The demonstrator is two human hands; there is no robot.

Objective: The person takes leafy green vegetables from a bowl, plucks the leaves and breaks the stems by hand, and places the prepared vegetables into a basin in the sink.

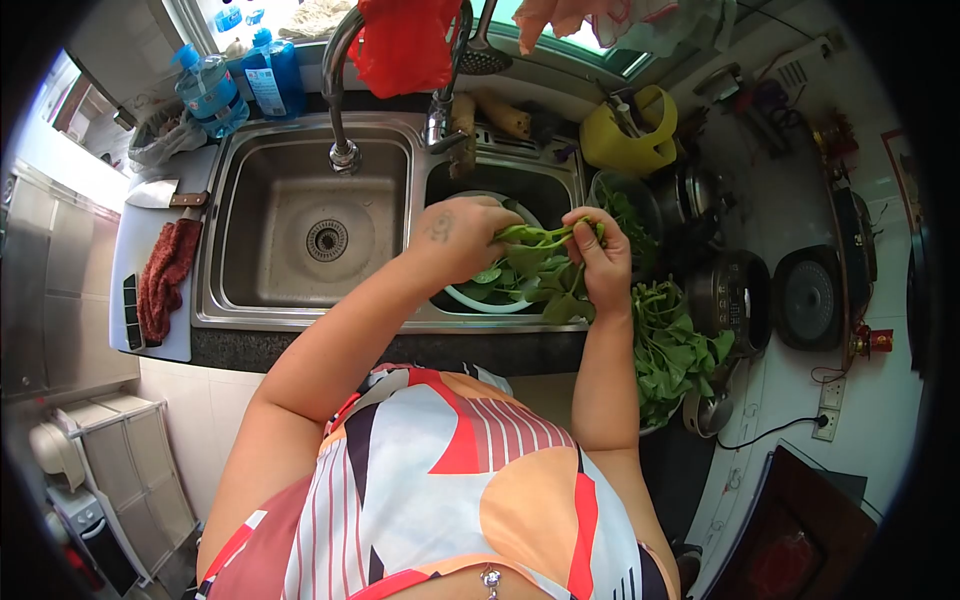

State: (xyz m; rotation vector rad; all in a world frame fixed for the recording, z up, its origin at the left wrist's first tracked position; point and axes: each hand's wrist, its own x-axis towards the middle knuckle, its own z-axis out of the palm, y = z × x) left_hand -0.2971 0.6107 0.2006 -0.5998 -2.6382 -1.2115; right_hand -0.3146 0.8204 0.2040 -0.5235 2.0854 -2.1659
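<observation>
Over the right-hand sink basin, my left hand (458, 235) is closed on the stems of a leafy green (543, 238), its fingertips mostly hidden behind the back of the hand. My right hand (600, 255) pinches the other end of the same stems between thumb and fingers. Broad leaves hang down between the two hands. Below them, a white bowl (478, 306) with loose green leaves in it sits in the basin. A large bunch of leafy greens (672, 350) lies on the counter, to the right of my right hand.
The left sink basin (270, 250) lies under a curved faucet (343, 155). On a white board (178, 330) are a cleaver (165, 194) and a reddish cloth (168, 280). Blue bottles (275, 80), a yellow holder (630, 145) and a dark cooker (735, 300) stand around.
</observation>
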